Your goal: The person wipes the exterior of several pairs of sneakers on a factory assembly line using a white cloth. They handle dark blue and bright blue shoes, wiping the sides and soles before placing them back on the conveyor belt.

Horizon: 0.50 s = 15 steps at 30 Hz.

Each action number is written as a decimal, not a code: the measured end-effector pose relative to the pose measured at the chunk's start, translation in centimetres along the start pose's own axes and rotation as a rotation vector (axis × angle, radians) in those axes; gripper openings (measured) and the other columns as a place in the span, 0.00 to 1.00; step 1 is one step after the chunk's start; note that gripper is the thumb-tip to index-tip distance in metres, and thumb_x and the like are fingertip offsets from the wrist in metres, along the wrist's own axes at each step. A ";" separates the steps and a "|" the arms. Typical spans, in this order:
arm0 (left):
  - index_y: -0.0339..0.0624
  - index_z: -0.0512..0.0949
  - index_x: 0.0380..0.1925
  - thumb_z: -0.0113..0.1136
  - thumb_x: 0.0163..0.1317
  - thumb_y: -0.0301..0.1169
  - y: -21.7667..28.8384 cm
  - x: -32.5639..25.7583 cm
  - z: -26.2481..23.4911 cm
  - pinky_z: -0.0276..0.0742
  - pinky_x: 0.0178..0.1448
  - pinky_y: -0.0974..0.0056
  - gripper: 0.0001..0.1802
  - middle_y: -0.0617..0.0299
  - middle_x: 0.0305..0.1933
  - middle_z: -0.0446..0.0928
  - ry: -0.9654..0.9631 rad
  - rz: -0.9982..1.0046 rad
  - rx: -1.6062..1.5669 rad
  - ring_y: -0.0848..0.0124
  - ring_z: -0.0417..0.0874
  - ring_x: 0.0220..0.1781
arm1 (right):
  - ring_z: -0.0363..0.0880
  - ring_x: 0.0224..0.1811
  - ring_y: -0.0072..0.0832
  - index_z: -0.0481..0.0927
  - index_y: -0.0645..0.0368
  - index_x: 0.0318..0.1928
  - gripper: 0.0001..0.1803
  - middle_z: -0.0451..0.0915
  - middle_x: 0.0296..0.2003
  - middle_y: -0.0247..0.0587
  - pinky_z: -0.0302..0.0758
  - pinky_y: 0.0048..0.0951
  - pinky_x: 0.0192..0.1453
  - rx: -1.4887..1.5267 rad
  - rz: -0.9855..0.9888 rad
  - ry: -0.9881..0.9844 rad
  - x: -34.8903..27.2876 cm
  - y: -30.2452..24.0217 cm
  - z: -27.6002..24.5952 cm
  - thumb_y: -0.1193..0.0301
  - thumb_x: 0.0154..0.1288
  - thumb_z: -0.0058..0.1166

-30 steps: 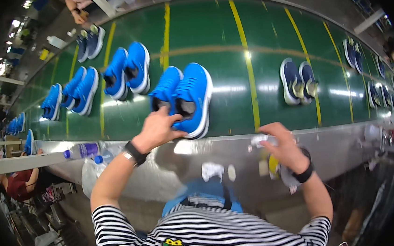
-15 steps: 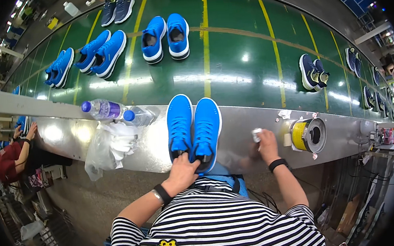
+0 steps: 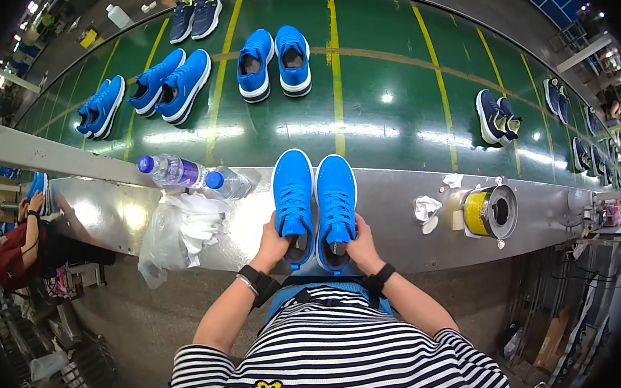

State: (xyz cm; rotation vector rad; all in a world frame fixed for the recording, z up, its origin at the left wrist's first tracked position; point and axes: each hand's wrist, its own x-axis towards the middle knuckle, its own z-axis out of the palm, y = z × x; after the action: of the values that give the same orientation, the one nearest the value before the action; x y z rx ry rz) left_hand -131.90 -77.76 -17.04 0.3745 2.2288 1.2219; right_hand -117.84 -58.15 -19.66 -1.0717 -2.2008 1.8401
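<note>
On the metal ledge (image 3: pixel 392 194), bottles (image 3: pixel 175 171) are left of the near sneakers (image 3: pixel 337 199), a tin (image 3: pixel 478 212) right; behind, other sneakers (image 3: pixel 292 48) stand on the conveyor belt (image 3: pixel 393 120).

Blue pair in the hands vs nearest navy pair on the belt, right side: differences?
Colour: the held pair is bright blue; the navy pair is much darker.
Place: the held pair is between the left hand and right hand, over the metal ledge; the navy pair sits untouched on the green belt.
Shared: both are white-soled sneakers.
</note>
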 end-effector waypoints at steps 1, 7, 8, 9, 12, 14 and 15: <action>0.34 0.68 0.56 0.62 0.52 0.25 -0.7 0.7 0.1 0.74 0.54 0.61 0.29 0.49 0.49 0.76 -0.039 -0.028 -0.044 0.63 0.77 0.52 | 0.76 0.47 0.27 0.69 0.63 0.59 0.28 0.78 0.47 0.43 0.71 0.28 0.53 -0.023 0.016 0.088 -0.2 -0.7 0.7 0.75 0.58 0.59; 0.37 0.72 0.52 0.49 0.59 0.20 2.6 -2.8 -3.1 0.75 0.52 0.65 0.19 0.58 0.46 0.77 -0.196 -0.466 -0.762 0.68 0.79 0.44 | 0.74 0.54 0.30 0.68 0.61 0.61 0.22 0.75 0.54 0.40 0.70 0.33 0.59 0.612 0.319 -0.248 -2.2 -2.6 -4.8 0.67 0.69 0.47; 0.37 0.72 0.52 0.49 0.59 0.20 2.5 -2.9 -3.0 0.75 0.53 0.65 0.19 0.58 0.46 0.77 -0.220 -0.506 -0.831 0.68 0.79 0.45 | 0.74 0.55 0.30 0.68 0.61 0.62 0.23 0.74 0.56 0.41 0.70 0.33 0.61 0.717 0.391 -0.268 -2.4 -3.5 -5.3 0.64 0.71 0.47; 0.38 0.72 0.53 0.49 0.59 0.20 2.5 -3.3 -2.6 0.75 0.53 0.65 0.20 0.60 0.46 0.77 -0.251 -0.457 -0.828 0.69 0.78 0.45 | 0.72 0.57 0.31 0.65 0.59 0.64 0.26 0.72 0.58 0.41 0.69 0.34 0.63 0.753 0.369 -0.278 -2.8 -4.4 -5.5 0.59 0.72 0.45; 0.40 0.68 0.59 0.51 0.58 0.17 3.9 -2.9 -2.0 0.78 0.53 0.62 0.26 0.57 0.53 0.76 -0.216 -0.448 -0.721 0.68 0.79 0.49 | 0.70 0.60 0.35 0.62 0.59 0.66 0.28 0.69 0.61 0.43 0.66 0.37 0.66 0.696 0.351 -0.250 -2.4 -3.4 -6.2 0.59 0.71 0.45; 0.40 0.69 0.58 0.50 0.57 0.17 3.1 -2.8 -1.8 0.76 0.54 0.63 0.26 0.58 0.50 0.76 -0.255 -0.443 -0.793 0.67 0.78 0.49 | 0.69 0.61 0.35 0.61 0.59 0.66 0.27 0.68 0.62 0.44 0.65 0.38 0.66 0.631 0.280 -0.263 -2.3 -2.8 -6.5 0.60 0.72 0.42; 0.39 0.69 0.57 0.49 0.56 0.17 2.7 -2.8 -1.7 0.76 0.55 0.63 0.25 0.59 0.49 0.76 -0.275 -0.440 -0.829 0.67 0.78 0.48 | 0.69 0.61 0.35 0.61 0.59 0.66 0.27 0.68 0.62 0.44 0.65 0.38 0.67 0.690 0.295 -0.281 -2.1 -2.1 -6.7 0.61 0.72 0.42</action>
State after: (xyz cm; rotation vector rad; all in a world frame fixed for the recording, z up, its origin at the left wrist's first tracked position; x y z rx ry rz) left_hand -130.78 -78.84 -13.07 -0.2520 1.3123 1.5791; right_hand -114.02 -53.76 -15.20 -1.0566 -1.3295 2.7152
